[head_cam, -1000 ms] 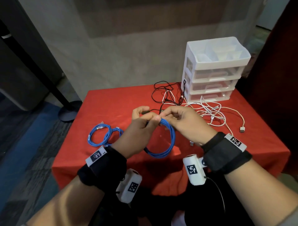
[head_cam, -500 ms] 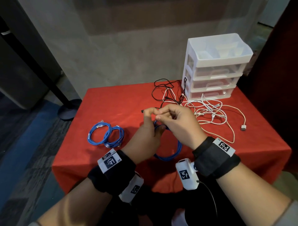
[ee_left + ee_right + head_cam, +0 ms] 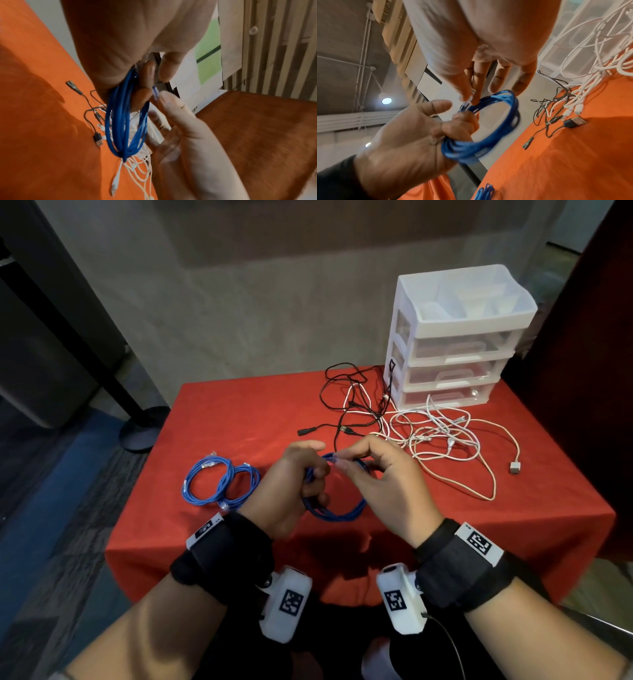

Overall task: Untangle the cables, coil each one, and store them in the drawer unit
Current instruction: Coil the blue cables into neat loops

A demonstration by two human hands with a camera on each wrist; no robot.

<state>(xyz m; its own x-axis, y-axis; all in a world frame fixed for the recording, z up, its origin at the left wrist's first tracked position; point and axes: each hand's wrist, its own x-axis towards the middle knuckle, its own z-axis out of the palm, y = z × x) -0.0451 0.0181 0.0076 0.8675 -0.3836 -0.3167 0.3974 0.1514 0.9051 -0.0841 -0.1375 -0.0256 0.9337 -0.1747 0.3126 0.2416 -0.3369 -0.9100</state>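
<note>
The left hand curls its fingers around the blue cable loops (held up above the table). The right hand pinches the cable's plug between thumb and fingertip.

Three blue coils, one drawer unit

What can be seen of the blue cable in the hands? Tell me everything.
The blue cable is a thin round cord wound into several loops, forming a ring held above the red tablecloth. The left hand grips one side of the bundle; the right hand pinches its clear plug end at the top.
</note>
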